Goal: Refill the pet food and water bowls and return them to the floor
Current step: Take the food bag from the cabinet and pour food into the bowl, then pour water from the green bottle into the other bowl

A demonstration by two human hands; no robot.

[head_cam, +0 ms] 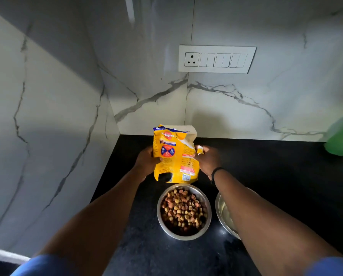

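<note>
Food bowl (184, 211): steel, heaped with kibble, on black counter (276, 176), just below upright yellow food bag (173, 156).

Head view: second steel bowl (225, 213) just right of first, partly under right forearm; contents unclear.

Advice: keep bag upright, fold top shut, set aside clear of bowls; water likely next.

Left hand (146, 161): fingers curled on bag's left edge. Right hand (208, 159): grips right edge, torn scrap (200, 150) by fingers.

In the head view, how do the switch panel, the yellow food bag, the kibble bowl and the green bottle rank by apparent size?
1. Switch panel
2. Kibble bowl and yellow food bag: look alike, unranked
3. Green bottle: cut off by the frame edge, so unsure
</note>
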